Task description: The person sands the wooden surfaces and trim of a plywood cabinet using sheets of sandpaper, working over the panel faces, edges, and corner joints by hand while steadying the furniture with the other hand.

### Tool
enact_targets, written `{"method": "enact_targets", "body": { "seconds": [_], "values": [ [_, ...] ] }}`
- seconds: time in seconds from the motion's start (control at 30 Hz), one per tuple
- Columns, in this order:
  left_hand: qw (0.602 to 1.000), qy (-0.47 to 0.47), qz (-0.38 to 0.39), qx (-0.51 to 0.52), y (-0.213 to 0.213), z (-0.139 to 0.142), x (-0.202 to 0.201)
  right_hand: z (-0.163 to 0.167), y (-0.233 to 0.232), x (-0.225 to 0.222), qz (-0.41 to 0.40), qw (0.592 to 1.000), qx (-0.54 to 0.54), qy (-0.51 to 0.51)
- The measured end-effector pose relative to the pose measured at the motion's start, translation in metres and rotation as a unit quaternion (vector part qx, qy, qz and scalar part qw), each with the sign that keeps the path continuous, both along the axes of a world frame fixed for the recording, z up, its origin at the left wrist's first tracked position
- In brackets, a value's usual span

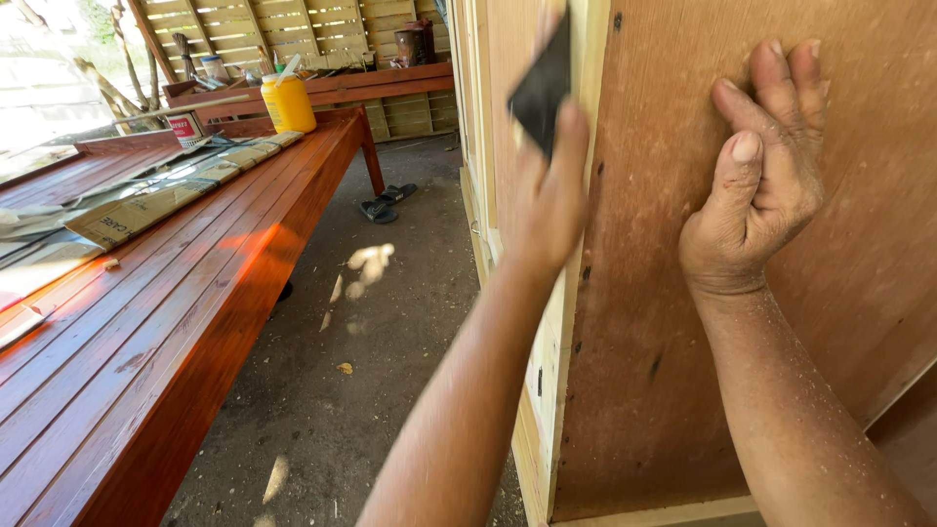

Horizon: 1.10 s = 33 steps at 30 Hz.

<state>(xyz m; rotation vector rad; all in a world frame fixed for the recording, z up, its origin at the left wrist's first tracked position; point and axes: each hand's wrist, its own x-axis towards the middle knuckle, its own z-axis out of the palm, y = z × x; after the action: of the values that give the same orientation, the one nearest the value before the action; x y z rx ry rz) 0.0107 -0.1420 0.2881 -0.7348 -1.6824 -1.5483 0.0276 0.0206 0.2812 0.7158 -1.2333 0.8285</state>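
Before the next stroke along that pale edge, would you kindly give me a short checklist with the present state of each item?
1. Left hand grips the dark sanding sheet: ok.
2. Sheet lies against the pale wood frame edge: ok.
3. Right hand braces on the brown panel: ok.
4. Right hand is apart from the sheet: ok.
5. Wear on the sheet's grit: cannot tell.
6. Panel standing firm at its base: cannot tell.
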Motion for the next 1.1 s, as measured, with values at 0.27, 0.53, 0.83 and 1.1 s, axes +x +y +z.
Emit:
{"method": "enact_targets", "body": {
  "seconds": [0.27,0.53,0.83,1.1],
  "values": [
    [0.958,-0.241,-0.079,0.137,-0.003,-0.098,0.020,0.005,-0.003,0.009,-0.021,1.000,0.001,-0.001],
    [0.979,-0.170,-0.021,0.109,-0.004,-0.047,-0.034,0.005,0.000,0.008,-0.035,0.999,0.009,-0.005],
    [0.896,-0.335,-0.148,0.251,-0.010,-0.134,-0.002,0.003,0.001,0.004,-0.042,0.999,0.006,-0.001],
    [0.963,-0.205,-0.055,0.168,-0.001,-0.089,-0.012,0.007,-0.006,-0.002,-0.072,0.997,0.020,-0.011]
  ]
}}
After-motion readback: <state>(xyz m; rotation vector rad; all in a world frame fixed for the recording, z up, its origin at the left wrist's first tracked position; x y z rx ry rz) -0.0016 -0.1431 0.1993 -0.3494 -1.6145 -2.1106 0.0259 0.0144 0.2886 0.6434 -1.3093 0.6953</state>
